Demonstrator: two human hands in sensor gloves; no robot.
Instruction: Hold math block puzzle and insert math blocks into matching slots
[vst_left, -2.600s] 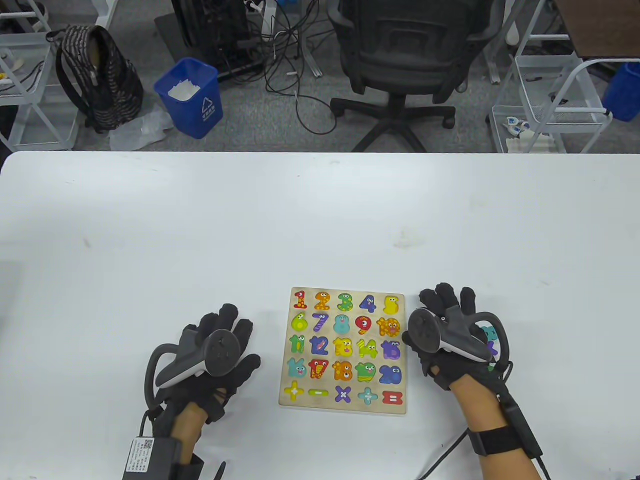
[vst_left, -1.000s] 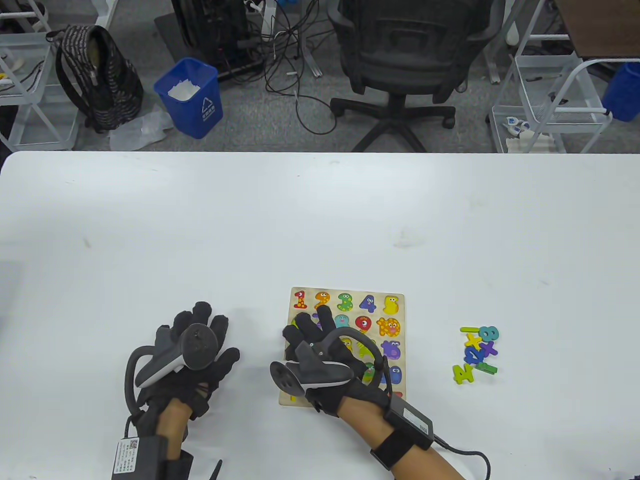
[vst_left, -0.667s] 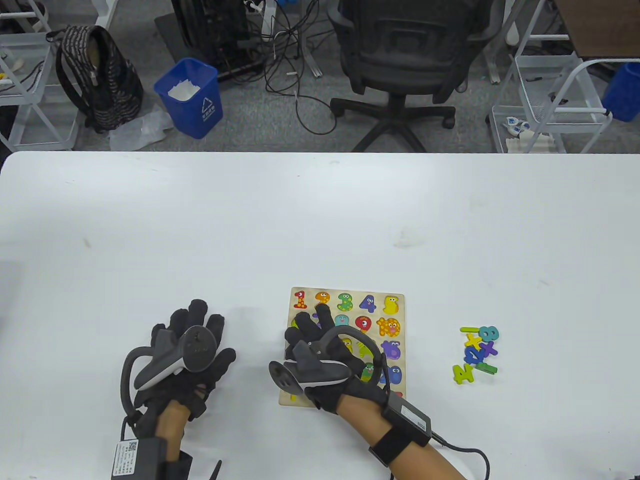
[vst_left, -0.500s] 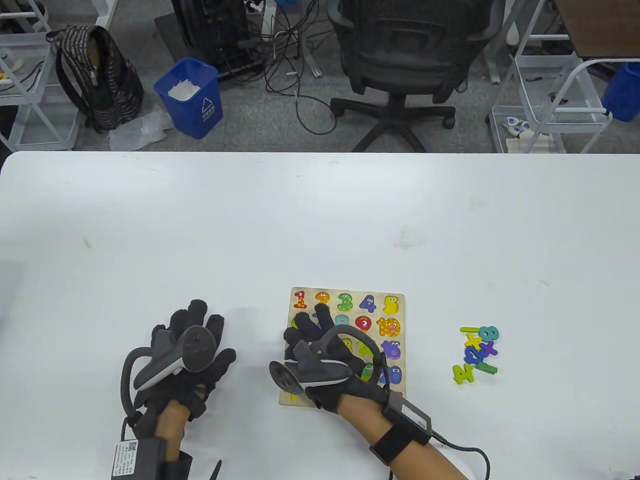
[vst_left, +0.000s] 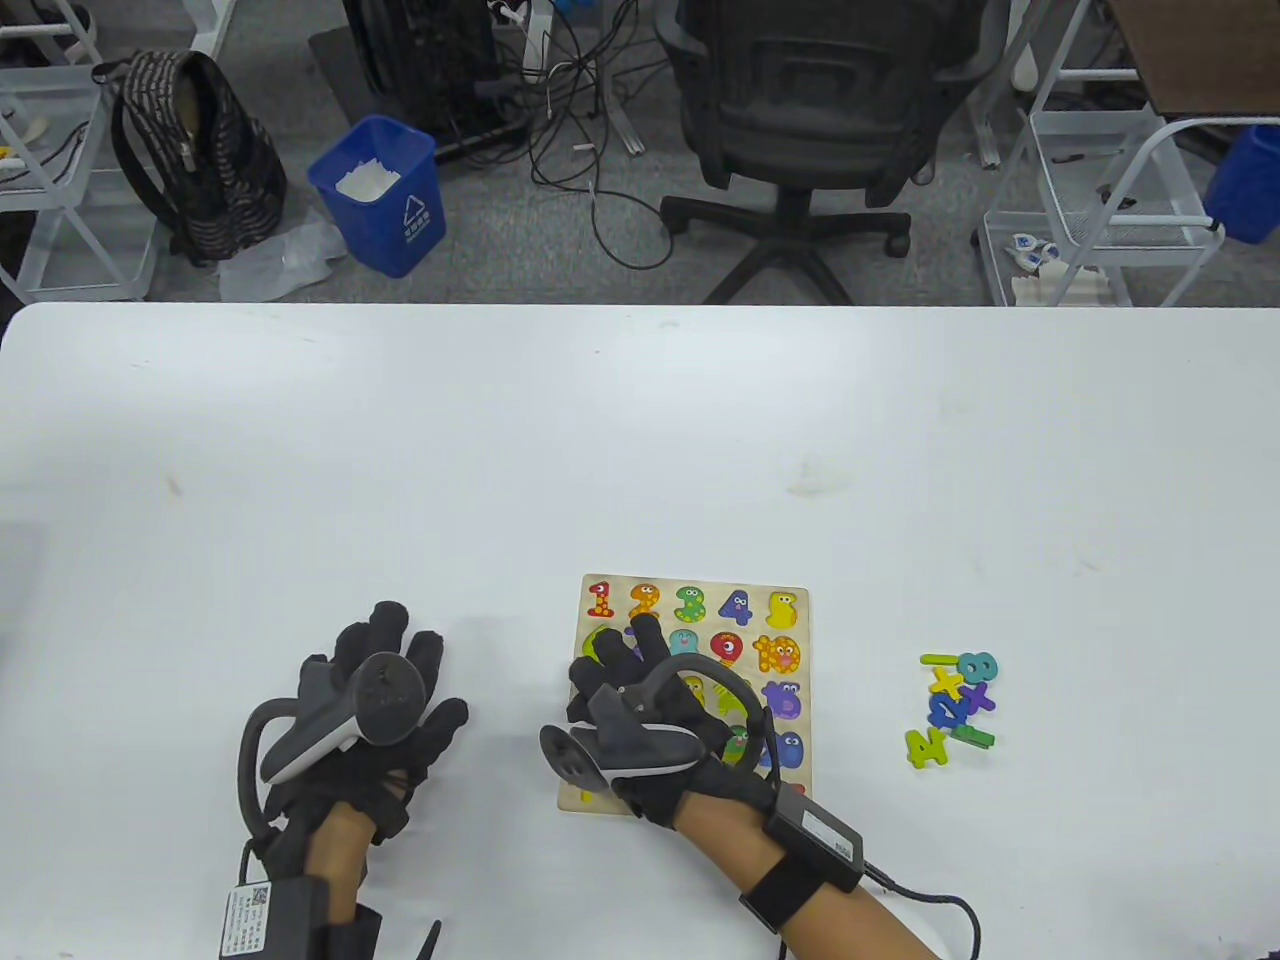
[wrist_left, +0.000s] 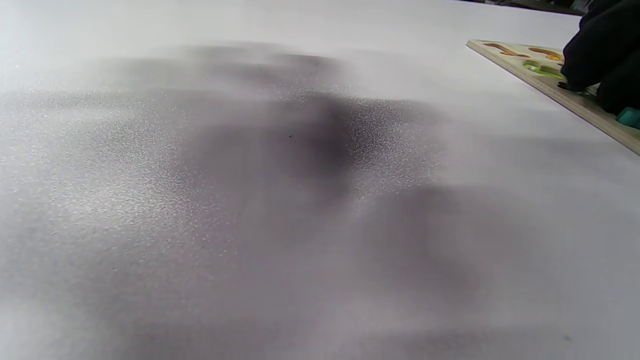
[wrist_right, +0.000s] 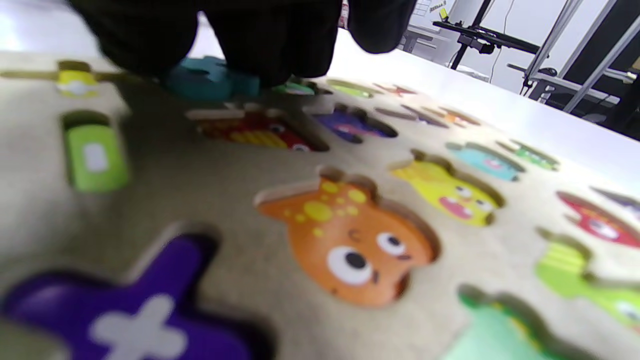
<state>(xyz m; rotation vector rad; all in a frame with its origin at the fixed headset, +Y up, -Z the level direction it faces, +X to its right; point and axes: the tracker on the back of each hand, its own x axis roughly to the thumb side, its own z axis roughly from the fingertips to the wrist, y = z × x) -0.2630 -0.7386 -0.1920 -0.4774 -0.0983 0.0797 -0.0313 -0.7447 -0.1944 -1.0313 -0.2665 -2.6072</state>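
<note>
The wooden math puzzle board (vst_left: 700, 583) lies flat near the table's front edge, its slots printed with coloured numbers and signs. My right hand (vst_left: 625, 665) is over the board's left half, and its fingers (wrist_right: 260, 35) press a teal number block (wrist_right: 210, 80) onto the board there. The teal block also shows in the left wrist view (wrist_left: 627, 116), at the board's edge (wrist_left: 550, 87). My left hand (vst_left: 385, 680) rests palm down on the bare table left of the board, fingers spread, holding nothing. A small pile of loose blocks (vst_left: 950, 705) lies right of the board.
A green minus block (wrist_right: 92, 155) and a purple times block (wrist_right: 130, 320) sit in the board's bottom row. A cable (vst_left: 930, 900) trails from my right wrist. An office chair (vst_left: 800, 110) and a blue bin (vst_left: 385, 195) stand beyond the table's far edge.
My right hand has moved from the loose pile to the board's left half and now barely moves there. My left hand has slid a little to the left.
</note>
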